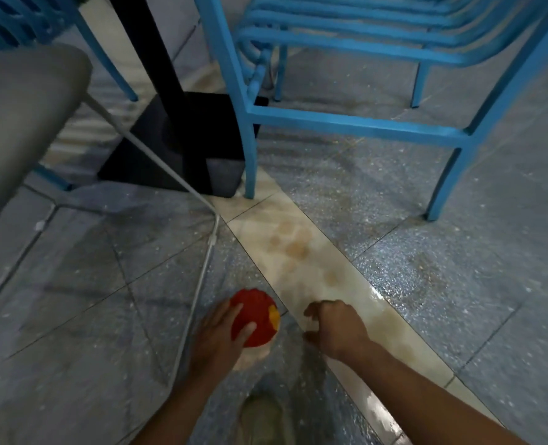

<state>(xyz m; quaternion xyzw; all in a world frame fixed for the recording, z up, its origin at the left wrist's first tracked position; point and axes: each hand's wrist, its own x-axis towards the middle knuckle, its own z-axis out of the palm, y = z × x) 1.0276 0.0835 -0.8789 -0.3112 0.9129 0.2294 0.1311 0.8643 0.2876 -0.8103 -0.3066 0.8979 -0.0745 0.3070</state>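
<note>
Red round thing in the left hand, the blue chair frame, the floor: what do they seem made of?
Red round pad with a yellow patch, gripped by the left hand: looks soft and knobbly, perhaps mesh or sponge; blur leaves it open.
Blue chair frame: probably painted metal tube, matt, with thin straight bars.
Grey speckled floor: glossy tile, with grout lines and bright glints.
</note>
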